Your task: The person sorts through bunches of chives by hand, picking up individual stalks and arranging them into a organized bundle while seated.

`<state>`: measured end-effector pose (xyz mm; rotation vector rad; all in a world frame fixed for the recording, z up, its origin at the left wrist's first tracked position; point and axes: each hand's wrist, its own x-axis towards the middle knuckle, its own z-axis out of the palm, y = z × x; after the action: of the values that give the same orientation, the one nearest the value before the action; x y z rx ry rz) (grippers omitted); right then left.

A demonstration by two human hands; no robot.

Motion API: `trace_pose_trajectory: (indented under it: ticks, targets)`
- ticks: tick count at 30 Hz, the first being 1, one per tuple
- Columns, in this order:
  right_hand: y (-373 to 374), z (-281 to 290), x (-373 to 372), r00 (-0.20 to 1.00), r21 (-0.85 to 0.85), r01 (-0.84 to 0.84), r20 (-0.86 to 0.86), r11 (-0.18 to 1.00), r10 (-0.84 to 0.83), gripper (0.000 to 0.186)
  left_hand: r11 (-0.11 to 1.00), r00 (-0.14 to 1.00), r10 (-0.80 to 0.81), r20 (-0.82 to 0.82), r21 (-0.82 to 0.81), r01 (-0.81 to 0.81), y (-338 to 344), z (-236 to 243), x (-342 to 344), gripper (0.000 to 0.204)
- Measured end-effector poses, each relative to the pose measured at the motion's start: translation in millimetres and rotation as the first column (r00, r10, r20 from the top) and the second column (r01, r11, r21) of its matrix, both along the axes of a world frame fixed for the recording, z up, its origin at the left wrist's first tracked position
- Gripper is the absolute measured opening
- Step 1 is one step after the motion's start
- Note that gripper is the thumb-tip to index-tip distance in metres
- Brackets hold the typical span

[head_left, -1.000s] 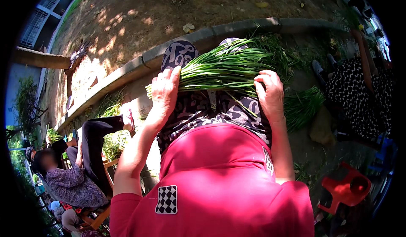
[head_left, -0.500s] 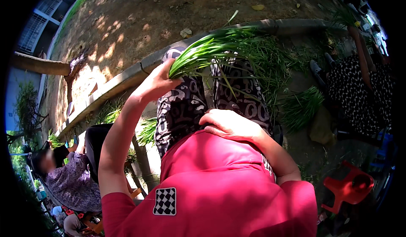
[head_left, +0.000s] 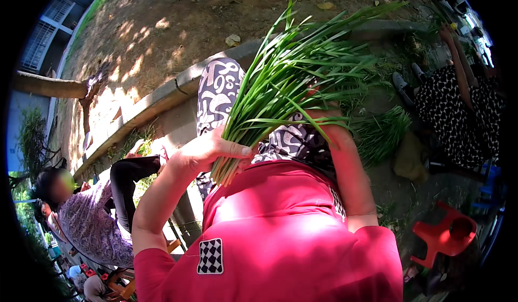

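Observation:
A thick bunch of long green garlic chives (head_left: 302, 70) lies slanted over my patterned trouser legs, its pale cut ends close to my red shirt. Around the stems near those ends my left hand (head_left: 218, 150) is closed, thumb on top. The leaves fan out away from me, to the upper right. My right hand (head_left: 328, 119) reaches in under the leaves on the far side of my lap. They cover most of its fingers, so its grip does not show.
More chives (head_left: 383, 135) lie on the ground at my right, by a brown cloth-like bundle (head_left: 411, 159). A red plastic stool (head_left: 445, 234) stands lower right. One person (head_left: 94, 221) sits at left, another (head_left: 453, 108) at right. A stone curb (head_left: 154, 101) crosses ahead.
My left hand has come down and nearer with the chives, whose leaves now spread wide. My right hand has moved from my waist out under the leaves. The person at left has shifted posture.

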<state>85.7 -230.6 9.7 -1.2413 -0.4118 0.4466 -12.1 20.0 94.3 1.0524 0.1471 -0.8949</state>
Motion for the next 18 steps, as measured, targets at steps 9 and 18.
trace_pose_trajectory:
  ticks: [9,18]
  targets:
    - [-40.5,-7.3,23.5,0.793,-0.073,0.572,-0.206,0.817,-0.574,0.056,0.987,0.956,0.160,-0.247,0.031,-0.157,22.4,-48.3,-16.4,0.047]
    - [-98.3,40.2,6.7,0.436,0.109,0.890,0.081,0.442,-0.896,0.046,0.971,0.949,0.102,-0.299,-0.176,-0.160,28.3,-70.0,-17.0,0.059]
